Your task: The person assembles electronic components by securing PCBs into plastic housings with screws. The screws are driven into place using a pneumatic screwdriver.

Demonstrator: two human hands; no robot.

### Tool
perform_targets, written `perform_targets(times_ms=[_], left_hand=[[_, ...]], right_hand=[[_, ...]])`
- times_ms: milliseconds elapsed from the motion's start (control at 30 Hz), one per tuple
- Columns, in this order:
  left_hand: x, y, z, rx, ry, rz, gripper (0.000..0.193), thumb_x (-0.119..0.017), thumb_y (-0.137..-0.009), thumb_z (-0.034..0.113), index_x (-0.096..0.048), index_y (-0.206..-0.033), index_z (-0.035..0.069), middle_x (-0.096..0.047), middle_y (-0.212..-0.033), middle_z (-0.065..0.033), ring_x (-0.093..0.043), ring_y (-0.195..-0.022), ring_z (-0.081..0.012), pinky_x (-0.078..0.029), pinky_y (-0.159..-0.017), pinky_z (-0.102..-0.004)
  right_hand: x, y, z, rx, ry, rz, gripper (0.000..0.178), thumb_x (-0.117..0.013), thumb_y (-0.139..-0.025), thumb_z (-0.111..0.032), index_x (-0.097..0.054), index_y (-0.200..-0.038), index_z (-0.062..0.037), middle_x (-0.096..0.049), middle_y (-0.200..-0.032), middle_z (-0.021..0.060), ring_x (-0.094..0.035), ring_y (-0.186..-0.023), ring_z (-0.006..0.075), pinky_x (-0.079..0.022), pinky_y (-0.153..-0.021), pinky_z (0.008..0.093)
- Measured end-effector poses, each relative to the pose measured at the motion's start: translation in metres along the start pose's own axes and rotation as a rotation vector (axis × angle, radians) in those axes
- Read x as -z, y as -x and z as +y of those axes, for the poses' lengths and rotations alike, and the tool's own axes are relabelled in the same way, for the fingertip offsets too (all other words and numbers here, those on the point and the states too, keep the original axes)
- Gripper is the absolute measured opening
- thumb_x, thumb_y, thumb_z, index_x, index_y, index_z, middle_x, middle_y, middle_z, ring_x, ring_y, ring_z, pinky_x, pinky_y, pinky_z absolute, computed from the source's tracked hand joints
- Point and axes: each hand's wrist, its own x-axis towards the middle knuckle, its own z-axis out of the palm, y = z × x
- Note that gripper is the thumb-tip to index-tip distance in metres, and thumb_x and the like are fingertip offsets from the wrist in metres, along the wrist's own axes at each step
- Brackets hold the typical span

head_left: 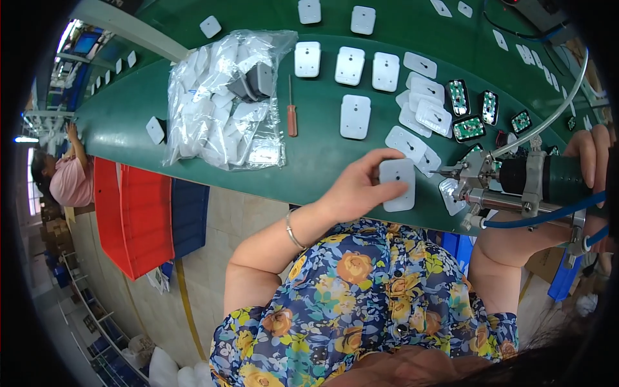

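Note:
My left hand (354,190) grips a white rectangular plastic cover (398,177) by its left edge, thumb across its face, near the front edge of the green workbench. To the right, the fingers of my right hand (590,151) wrap around the black body of a pneumatic screwdriver (525,177), partly hidden by it. Its metal head lies beside the cover, with the tip pointing left toward it. Just behind the cover lie loose white plates (406,143). A further white piece (452,197) sits under the tool head.
Several assembled white units (355,117) stand beyond my left hand. A clear bag (222,103) of white parts and an orange-handled screwdriver (292,119) lie left. Green circuit boards (469,128) in black shells lie back right. Red (132,216) and blue bins adjoin the bench; another person (64,174) sits far left.

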Motion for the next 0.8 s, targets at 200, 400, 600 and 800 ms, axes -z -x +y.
perform_targets(times_ms=[200, 400, 600, 800], left_hand=[[-0.017, -0.020, -0.006, 0.042, -0.031, -0.097, 0.036, -0.060, -0.082, 0.010, -0.048, -0.116, 0.006, -0.058, -0.082, -0.0001, -0.054, -0.064, -0.0042, -0.045, -0.045, -0.0190], [-0.020, -0.023, 0.005, 0.166, -0.102, -0.102, 0.038, -0.058, -0.083, 0.004, -0.049, -0.119, 0.007, -0.060, -0.089, -0.0021, -0.055, -0.069, -0.0054, -0.045, -0.049, -0.0205], [-0.022, -0.021, 0.005, 0.086, -0.078, -0.105, 0.034, -0.061, -0.081, 0.016, -0.051, -0.112, 0.008, -0.058, -0.079, 0.0003, -0.053, -0.063, -0.0037, -0.045, -0.043, -0.0188], [-0.026, -0.018, 0.013, 0.070, -0.114, -0.070, 0.035, -0.061, -0.080, 0.019, -0.052, -0.111, 0.006, -0.058, -0.078, -0.0008, -0.053, -0.061, -0.0058, -0.046, -0.045, -0.0204]], right_hand=[[-0.017, 0.001, 0.004, 0.026, 0.050, 0.084, 0.059, -0.058, -0.083, -0.046, -0.043, -0.123, -0.0056, -0.047, -0.070, 0.0018, -0.043, -0.055, 0.0129, -0.037, -0.048, 0.0242], [-0.017, 0.001, 0.005, 0.046, 0.042, 0.155, 0.059, -0.059, -0.083, -0.046, -0.043, -0.123, -0.0055, -0.047, -0.071, 0.0020, -0.043, -0.056, 0.0131, -0.037, -0.049, 0.0247], [0.003, -0.004, -0.002, 0.052, 0.002, 0.193, 0.059, -0.059, -0.083, -0.045, -0.043, -0.124, -0.0055, -0.047, -0.072, 0.0023, -0.043, -0.057, 0.0133, -0.037, -0.050, 0.0252], [-0.014, -0.002, -0.001, 0.072, -0.015, 0.243, 0.059, -0.059, -0.083, -0.045, -0.043, -0.124, -0.0054, -0.047, -0.072, 0.0025, -0.043, -0.058, 0.0135, -0.037, -0.051, 0.0257]])
